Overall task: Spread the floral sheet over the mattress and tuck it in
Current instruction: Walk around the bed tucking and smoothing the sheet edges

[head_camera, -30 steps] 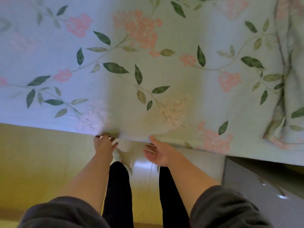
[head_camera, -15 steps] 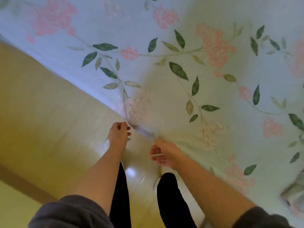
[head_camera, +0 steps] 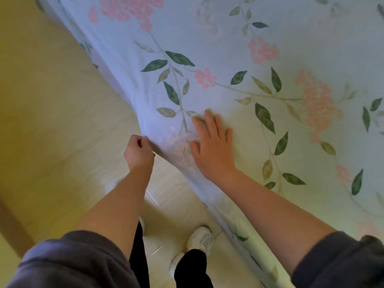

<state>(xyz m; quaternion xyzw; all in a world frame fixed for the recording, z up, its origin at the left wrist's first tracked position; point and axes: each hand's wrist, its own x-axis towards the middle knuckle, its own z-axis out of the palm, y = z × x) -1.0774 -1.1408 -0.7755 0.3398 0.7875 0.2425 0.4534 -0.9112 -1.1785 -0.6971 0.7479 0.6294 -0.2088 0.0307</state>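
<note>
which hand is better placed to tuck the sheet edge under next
Probably the left hand: it grips the floral sheet at its hanging edge. The right hand lies flat on top, fingers spread, better for holding it down.

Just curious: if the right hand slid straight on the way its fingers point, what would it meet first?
Likely nothing but more cloth: the right hand lies flat on the floral sheet, and ahead of its fingers only smooth sheet shows, to the picture's edge.
</note>
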